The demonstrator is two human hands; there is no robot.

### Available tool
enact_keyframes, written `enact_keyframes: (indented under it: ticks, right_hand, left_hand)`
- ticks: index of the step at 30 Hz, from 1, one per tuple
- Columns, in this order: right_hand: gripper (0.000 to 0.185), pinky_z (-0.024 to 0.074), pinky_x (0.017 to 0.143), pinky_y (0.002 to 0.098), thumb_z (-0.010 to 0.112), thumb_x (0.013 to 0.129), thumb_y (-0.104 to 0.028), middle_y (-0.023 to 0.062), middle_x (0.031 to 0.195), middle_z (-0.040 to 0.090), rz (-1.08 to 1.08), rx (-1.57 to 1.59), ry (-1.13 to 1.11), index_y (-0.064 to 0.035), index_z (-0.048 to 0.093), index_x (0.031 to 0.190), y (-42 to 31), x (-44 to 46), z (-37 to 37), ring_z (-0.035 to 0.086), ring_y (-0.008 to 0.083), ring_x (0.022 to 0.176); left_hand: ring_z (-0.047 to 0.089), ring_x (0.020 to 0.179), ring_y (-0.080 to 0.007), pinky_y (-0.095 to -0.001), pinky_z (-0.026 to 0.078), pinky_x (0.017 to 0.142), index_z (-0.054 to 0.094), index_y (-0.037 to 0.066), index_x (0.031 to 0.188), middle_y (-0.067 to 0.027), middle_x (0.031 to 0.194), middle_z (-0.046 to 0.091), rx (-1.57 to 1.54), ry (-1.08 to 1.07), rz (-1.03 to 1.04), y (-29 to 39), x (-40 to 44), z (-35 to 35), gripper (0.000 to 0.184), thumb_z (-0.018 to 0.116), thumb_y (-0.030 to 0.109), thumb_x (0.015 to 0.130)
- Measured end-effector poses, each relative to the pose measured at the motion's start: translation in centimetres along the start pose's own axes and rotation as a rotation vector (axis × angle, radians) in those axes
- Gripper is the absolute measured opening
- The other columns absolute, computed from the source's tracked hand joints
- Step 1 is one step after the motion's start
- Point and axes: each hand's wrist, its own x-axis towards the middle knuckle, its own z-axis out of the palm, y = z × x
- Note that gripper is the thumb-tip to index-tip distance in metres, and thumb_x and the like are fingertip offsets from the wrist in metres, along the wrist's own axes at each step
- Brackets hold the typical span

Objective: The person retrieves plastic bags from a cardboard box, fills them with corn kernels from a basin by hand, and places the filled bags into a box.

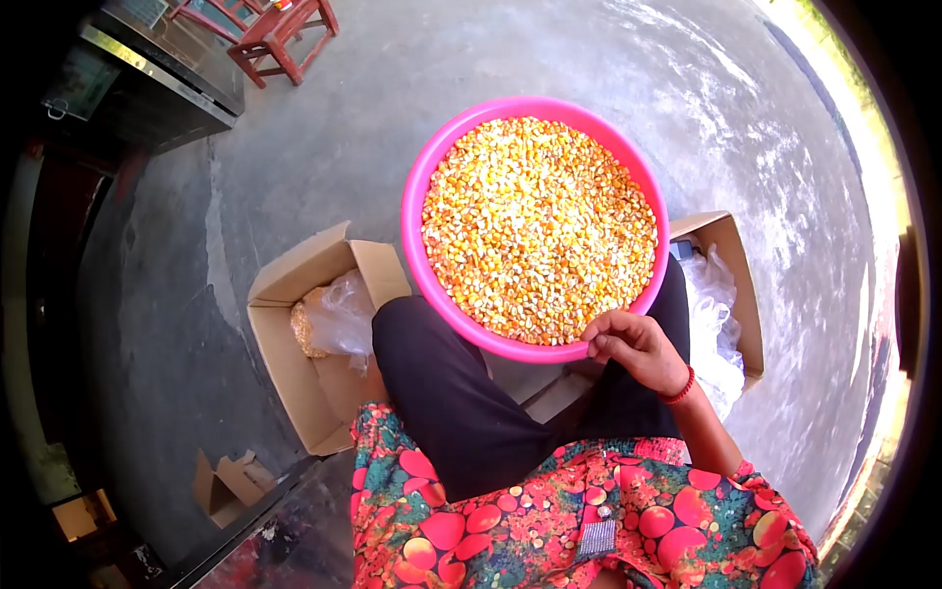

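A pink plastic basin [419,265], filled with yellow and orange corn kernels [540,226], sits before me above my knees. My right hand [640,348], with a red bracelet at the wrist, is at the basin's near right rim. Its fingers curl and the thumb and fingertips come together over the edge of the kernels; whatever is between them is too small to make out. Of my left arm, only a small patch of skin shows beside my left knee, at the left cardboard box [285,383]. The left hand itself is hidden.
Inside the left box lies a clear plastic bag [340,316] beside some kernels [304,324]. To my right stands another cardboard box [736,294] with plastic bags [714,334]. A small open carton [231,486] is at lower left. A red wooden chair [280,39] stands farther off.
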Motion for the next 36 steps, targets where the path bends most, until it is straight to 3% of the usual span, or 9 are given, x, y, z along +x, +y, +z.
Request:
enact_keyframes:
  ticks: [8,11,15,18,20,21,29,33,36]
  right_hand:
    - [0.013,0.0464,0.071,0.0216,0.048,0.092,-0.005,0.0004,0.084,0.060,0.041,0.002,-0.044,0.0011,0.058,0.099,0.2,1.4,1.0,0.055,0.0064,0.077]
    - [0.013,0.0466,0.071,0.0217,0.048,0.092,-0.005,0.0004,0.084,0.060,0.041,0.012,-0.044,0.0011,0.058,0.099,0.3,1.8,1.2,0.055,0.0064,0.078]
    - [0.014,0.0466,0.070,0.0215,0.049,0.092,-0.005,0.0003,0.084,0.060,0.028,-0.040,-0.047,0.0012,0.058,0.099,0.4,2.0,1.4,0.056,0.0062,0.078]
    - [0.014,0.0464,0.071,0.0214,0.049,0.092,-0.005,0.0001,0.084,0.060,0.026,-0.008,-0.014,0.0013,0.058,0.100,-0.2,1.6,0.8,0.055,0.0059,0.077]
    - [0.014,0.0461,0.071,0.0213,0.049,0.092,-0.006,-0.0003,0.083,0.059,0.018,0.034,0.032,0.0012,0.058,0.100,-0.3,0.8,-0.7,0.054,0.0056,0.077]
    - [0.014,0.0457,0.070,0.0208,0.048,0.092,-0.006,-0.0001,0.083,0.059,-0.032,0.018,0.067,0.0014,0.058,0.100,-0.5,0.5,-1.9,0.054,0.0054,0.076]
    - [0.016,0.0456,0.065,0.0212,0.051,0.088,-0.007,-0.0004,0.082,0.061,-0.240,-0.169,0.849,-0.0019,0.061,0.100,3.3,-5.9,-18.6,0.054,0.0061,0.073]
    - [0.015,0.0459,0.061,0.0242,0.057,0.084,-0.012,0.0023,0.077,0.063,-0.016,-0.322,1.042,-0.0028,0.065,0.092,13.5,-10.2,-26.3,0.057,0.0092,0.067]
    - [0.018,0.0478,0.071,0.0281,0.062,0.079,-0.017,0.0063,0.082,0.066,0.202,-0.588,1.013,-0.0048,0.067,0.091,18.6,-12.9,-27.2,0.060,0.0143,0.076]
  left_hand:
    - [0.034,0.126,-0.0360,-0.0431,0.036,0.098,0.032,0.014,0.139,-0.0166,0.139,0.034,0.162,-0.033,-0.116,4.7,-6.5,-5.7,0.064,0.057,0.012,0.079]
    - [0.036,0.124,-0.0364,-0.0423,0.036,0.098,0.034,0.013,0.138,-0.0182,0.137,0.037,0.287,0.258,-0.156,8.5,-8.4,-11.3,0.061,0.056,0.014,0.080]
    - [0.033,0.127,-0.0368,-0.0434,0.034,0.100,0.034,0.010,0.138,-0.0189,0.139,0.035,0.197,0.670,0.229,8.1,-2.7,-13.0,0.059,0.054,0.016,0.083]
    - [0.034,0.129,-0.0365,-0.0416,0.031,0.104,0.035,0.005,0.137,-0.0197,0.138,0.037,0.358,0.425,0.394,3.9,5.2,-8.5,0.052,0.050,0.021,0.089]
    - [0.046,0.120,-0.0306,-0.0381,0.037,0.101,0.042,0.001,0.132,-0.0168,0.128,0.049,-0.362,-0.097,0.351,-1.4,10.7,-3.7,0.042,0.045,0.018,0.093]
    - [0.046,0.119,-0.0304,-0.0379,0.037,0.100,0.042,0.001,0.131,-0.0166,0.128,0.049,-0.277,-0.145,0.310,-1.7,10.5,-2.3,0.042,0.045,0.018,0.093]
    - [0.048,0.117,-0.0281,-0.0363,0.039,0.099,0.044,0.001,0.130,-0.0156,0.126,0.051,-0.115,-0.152,0.185,1.5,3.3,-2.4,0.040,0.046,0.016,0.093]
    - [0.049,0.116,-0.0270,-0.0355,0.039,0.098,0.045,0.001,0.129,-0.0151,0.124,0.052,-0.298,-0.186,0.101,1.6,-0.5,-4.3,0.039,0.046,0.016,0.093]
    - [0.050,0.115,-0.0262,-0.0349,0.040,0.097,0.046,0.000,0.128,-0.0147,0.123,0.053,-0.474,-0.202,0.055,1.3,-3.0,-6.4,0.038,0.046,0.015,0.093]
